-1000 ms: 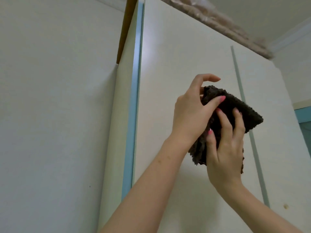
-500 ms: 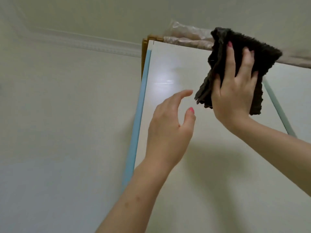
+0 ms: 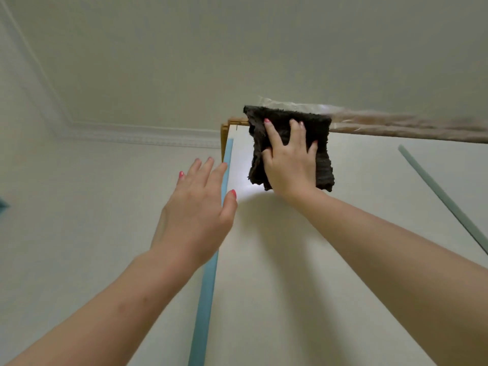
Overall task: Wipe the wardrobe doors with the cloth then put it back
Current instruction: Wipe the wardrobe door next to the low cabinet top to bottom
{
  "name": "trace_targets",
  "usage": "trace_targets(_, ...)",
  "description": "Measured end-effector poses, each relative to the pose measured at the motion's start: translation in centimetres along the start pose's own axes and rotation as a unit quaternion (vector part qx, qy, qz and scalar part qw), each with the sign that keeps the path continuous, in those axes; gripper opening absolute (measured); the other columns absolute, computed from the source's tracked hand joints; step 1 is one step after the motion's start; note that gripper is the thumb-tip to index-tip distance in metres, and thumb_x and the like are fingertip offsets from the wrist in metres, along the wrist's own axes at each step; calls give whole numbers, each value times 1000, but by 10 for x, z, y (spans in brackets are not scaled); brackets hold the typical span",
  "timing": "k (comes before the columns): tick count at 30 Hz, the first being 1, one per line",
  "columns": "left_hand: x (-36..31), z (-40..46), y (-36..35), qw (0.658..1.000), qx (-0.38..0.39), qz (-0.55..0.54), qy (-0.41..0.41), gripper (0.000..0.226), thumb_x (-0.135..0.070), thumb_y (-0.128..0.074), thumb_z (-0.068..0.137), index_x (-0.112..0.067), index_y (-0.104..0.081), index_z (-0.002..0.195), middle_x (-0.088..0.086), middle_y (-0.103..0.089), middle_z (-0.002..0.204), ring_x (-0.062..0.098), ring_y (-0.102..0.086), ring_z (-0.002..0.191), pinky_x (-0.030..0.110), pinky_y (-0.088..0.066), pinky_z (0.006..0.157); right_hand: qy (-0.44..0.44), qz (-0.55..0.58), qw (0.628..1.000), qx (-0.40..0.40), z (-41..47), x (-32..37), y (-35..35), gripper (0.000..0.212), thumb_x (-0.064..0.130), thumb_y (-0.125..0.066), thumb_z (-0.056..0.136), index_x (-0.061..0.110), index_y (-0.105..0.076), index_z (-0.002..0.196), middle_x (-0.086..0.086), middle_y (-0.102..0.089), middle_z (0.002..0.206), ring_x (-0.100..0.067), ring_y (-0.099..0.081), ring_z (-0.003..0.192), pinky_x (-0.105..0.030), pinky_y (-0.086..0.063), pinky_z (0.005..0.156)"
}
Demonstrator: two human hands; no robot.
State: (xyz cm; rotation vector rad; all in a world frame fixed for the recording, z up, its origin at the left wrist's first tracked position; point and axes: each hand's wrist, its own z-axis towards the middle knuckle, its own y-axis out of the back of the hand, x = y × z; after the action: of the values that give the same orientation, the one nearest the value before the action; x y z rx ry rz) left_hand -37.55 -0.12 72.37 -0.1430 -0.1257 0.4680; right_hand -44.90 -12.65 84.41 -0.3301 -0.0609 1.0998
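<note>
The right hand (image 3: 289,165) lies flat with fingers spread on the dark cloth (image 3: 320,143), its grip pressing the cloth against the wardrobe door (image 3: 290,260) rather than pinching it. The cloth sits at the door's top left corner, its upper edge reaching the top of the door, its lower corners hanging loose below the palm. Half a second ago the same hand held the cloth up near the top edge, folded and bunched over the fingers; now the cloth looks flatter and squarer on the panel.

The left hand (image 3: 198,207) is empty, its grip open with fingers straight and slightly spread. It sits over the blue strip (image 3: 206,291) along the door's left edge, well apart from the cloth; whether it touches the strip cannot be told. Earlier it was lower and more curled, out in front of the door face.

A second, paler strip (image 3: 446,199) runs down the door at right. Crinkled plastic wrapping (image 3: 396,122) lies along the wardrobe top, beneath the ceiling (image 3: 237,48).
</note>
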Motion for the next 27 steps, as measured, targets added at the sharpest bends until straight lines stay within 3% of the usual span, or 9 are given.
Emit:
trace_targets(3, 3, -4, 2, 1000, -17, -5, -6, 51, -40, -28, 95, -27, -24, 144, -6, -16, 155, 9, -4, 144, 24, 1, 114, -22, 80, 986, 144, 10, 10, -16, 51, 39, -24, 102, 34, -13, 152, -15, 2, 159, -30, 4, 147, -60, -1, 114)
trace_targets(6, 3, -12, 2, 1000, -20, -8, -16, 51, -43, -28, 93, -33, -23, 143, -9, -17, 155, 7, -5, 143, 24, 0, 113, -5, 5, 972, 237, 10, 19, -41, 73, 71, -18, 91, 35, -4, 152, -16, 10, 159, -39, 13, 145, -70, 7, 107)
trace_targets(8, 6, -15, -1, 1000, -14, -2, -22, 52, -39, -34, 94, -33, -21, 144, -10, -15, 155, 6, -3, 143, 23, 2, 113, 0, -42, 974, 223, 9, 24, -51, 80, 77, -17, 86, 36, 3, 152, -17, 11, 159, -43, 16, 143, -73, 9, 105)
trace_targets(13, 14, -15, -11, 1000, -9, 8, -9, 52, -37, -33, 95, -31, -20, 144, -10, -14, 155, 7, -4, 143, 25, 0, 114, 0, -40, 977, 210, 13, 25, -54, 71, 74, -16, 89, 44, 4, 150, -17, 11, 159, -44, 16, 143, -73, 8, 104)
trace_targets(20, -1, -20, -28, 1000, 19, 20, -12, 53, -38, -31, 95, -33, -16, 145, -11, -10, 156, 7, 0, 143, 27, 1, 114, 26, -24, 979, 200, 22, 9, -55, 53, 55, -14, 99, 44, -5, 150, -6, 7, 161, -35, 15, 145, -69, 8, 109)
trace_targets(24, -9, -25, -27, 999, 35, 23, -21, 53, -40, -30, 95, -36, -13, 145, -11, -7, 156, 7, 3, 143, 29, 2, 115, -34, 2, 981, 192, 34, -38, -47, 50, 49, -15, 101, 44, -8, 150, -2, 4, 162, -30, 12, 147, -66, 9, 111)
trace_targets(27, -8, -25, -22, 999, 25, 20, -16, 53, -41, -30, 95, -37, -14, 144, -13, -9, 156, 5, 2, 143, 26, 3, 114, -32, 7, 982, 187, 21, -48, -43, 49, 45, -16, 101, 44, -8, 150, 0, 4, 161, -29, 13, 147, -63, 10, 112)
